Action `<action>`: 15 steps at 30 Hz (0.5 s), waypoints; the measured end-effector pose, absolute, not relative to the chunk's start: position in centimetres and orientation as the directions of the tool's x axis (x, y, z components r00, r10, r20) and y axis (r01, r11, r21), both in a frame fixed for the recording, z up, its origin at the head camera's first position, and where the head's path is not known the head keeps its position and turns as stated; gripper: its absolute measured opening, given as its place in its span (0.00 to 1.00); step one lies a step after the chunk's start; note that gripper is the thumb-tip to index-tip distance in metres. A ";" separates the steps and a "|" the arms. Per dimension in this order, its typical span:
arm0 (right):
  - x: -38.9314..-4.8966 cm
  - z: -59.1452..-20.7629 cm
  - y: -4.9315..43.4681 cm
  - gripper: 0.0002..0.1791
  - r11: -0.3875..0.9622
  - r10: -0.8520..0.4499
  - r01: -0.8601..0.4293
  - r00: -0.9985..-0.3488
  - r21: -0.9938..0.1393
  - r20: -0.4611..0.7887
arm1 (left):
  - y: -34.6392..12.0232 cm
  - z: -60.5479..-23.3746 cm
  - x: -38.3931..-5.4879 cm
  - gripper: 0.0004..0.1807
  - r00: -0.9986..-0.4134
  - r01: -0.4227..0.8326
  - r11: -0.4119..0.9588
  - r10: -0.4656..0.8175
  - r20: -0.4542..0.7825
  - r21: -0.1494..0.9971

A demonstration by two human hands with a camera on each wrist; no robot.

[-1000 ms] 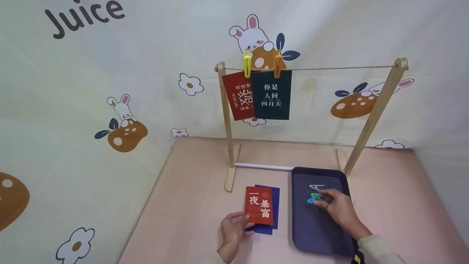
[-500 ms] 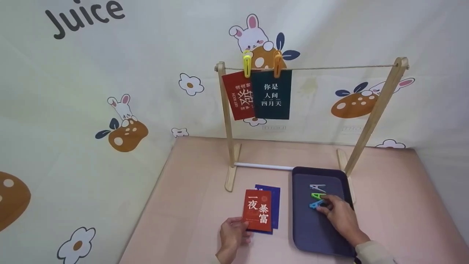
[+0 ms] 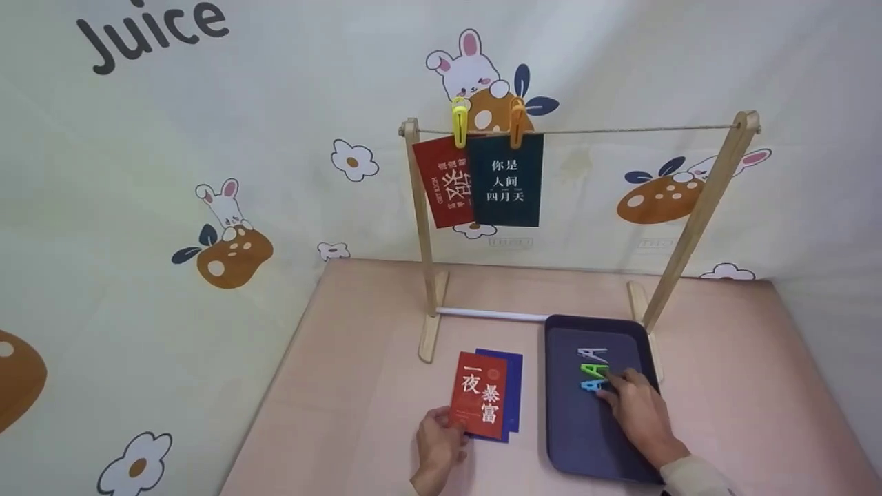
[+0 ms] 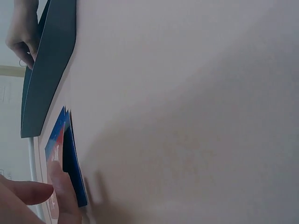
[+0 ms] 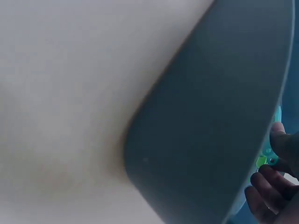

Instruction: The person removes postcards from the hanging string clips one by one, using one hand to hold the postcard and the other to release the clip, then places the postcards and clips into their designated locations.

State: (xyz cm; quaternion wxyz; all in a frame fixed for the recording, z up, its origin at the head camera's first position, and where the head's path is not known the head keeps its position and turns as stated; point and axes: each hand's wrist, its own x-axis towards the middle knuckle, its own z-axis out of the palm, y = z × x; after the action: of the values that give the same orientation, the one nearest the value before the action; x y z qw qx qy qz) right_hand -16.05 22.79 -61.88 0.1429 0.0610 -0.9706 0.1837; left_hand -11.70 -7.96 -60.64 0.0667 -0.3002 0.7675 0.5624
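Note:
My left hand (image 3: 437,441) pinches the lower left edge of a red card (image 3: 479,393) with white characters. The red card overlaps blue cards (image 3: 513,393), close over the table. In the left wrist view, the thumb and a finger of that hand lie at the edge of the cards. My right hand (image 3: 641,413) reaches into the dark tray (image 3: 579,448), with thumb and forefinger at the handle ends of a blue clothespin (image 3: 591,386). Just beyond it lie a green clothespin (image 3: 591,370) and a pale grey clothespin (image 3: 591,355), in a column.
Behind stands a wooden rack (image 3: 424,227) with a string (image 3: 620,131) across its top. A yellow clothespin (image 3: 459,124) and an orange clothespin (image 3: 516,124) hold a tilted red card (image 3: 441,182) and a dark green card (image 3: 506,182) there. The tray's far edge meets the white crossbar (image 3: 489,315).
The blue clothespin, tilted between the right fingers earlier, has straightened and lies beside the green one. My left hand has shifted the red card slightly left and down over the blue cards.

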 end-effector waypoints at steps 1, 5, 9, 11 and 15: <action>-16.1 -61.9 22.8 0.21 0.925 -0.062 -0.167 -0.953 -0.343 0.296 | -8.0 -60.6 -11.7 0.23 -0.811 -0.536 0.186 -0.383 -0.442 0.823; -16.1 -61.9 22.7 0.21 0.928 -0.055 -0.153 -0.958 -0.340 0.281 | -8.0 -60.7 -11.7 0.24 -0.791 -0.567 0.168 -0.382 -0.477 0.806; -16.2 -61.9 22.5 0.23 0.929 -0.052 -0.140 -0.966 -0.342 0.252 | -8.0 -60.8 -11.7 0.23 -0.777 -0.589 0.160 -0.382 -0.501 0.792; -16.2 -62.0 22.5 0.23 0.930 -0.050 -0.132 -0.970 -0.343 0.238 | -8.0 -60.8 -11.7 0.23 -0.774 -0.594 0.159 -0.379 -0.507 0.789; -16.2 -62.1 22.3 0.23 0.930 -0.048 -0.119 -0.977 -0.347 0.207 | -8.0 -61.0 -11.5 0.23 -0.777 -0.591 0.162 -0.377 -0.503 0.790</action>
State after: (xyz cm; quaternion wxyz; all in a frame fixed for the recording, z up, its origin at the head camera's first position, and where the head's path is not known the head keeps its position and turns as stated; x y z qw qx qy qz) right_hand -16.15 22.34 -62.05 0.0981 0.0429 -0.9775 0.1817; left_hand -11.52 -7.96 -60.98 0.0948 -0.3199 0.7564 0.5626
